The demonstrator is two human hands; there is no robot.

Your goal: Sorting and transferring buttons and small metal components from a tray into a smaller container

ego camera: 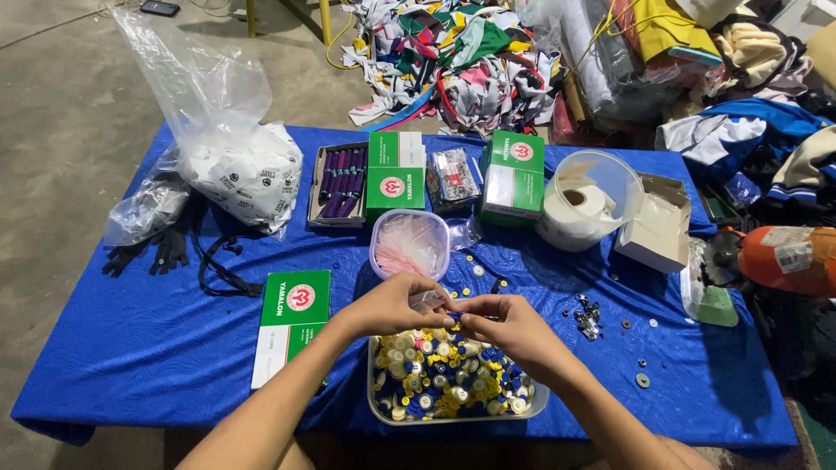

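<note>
Both hands are held together over a metal tray (376, 402) that rests at the near edge of a desk covered with a blue cloth (157, 339). The tray is filled with loose buttons (435, 383) in white, yellow and blue. The left hand (396, 305) and the right hand (505, 324) meet fingertip to fingertip just above the buttons, and a small blue button (455, 317) is pinched between them; a scrap of clear plastic appears to be caught under the left fingers, though this cannot be told for certain.

Just behind the hands a clear tub of small plastic bags (409, 244) is seen. A green and white box (292, 322) lies flat to the left of the tray, and two more green boxes (514, 178) stand further back, beside an open box of purple spools (340, 183). A clear bucket holding a white roll (588, 202) lies on its side to the right. A few small metal fasteners (587, 315) are scattered right of the tray.
</note>
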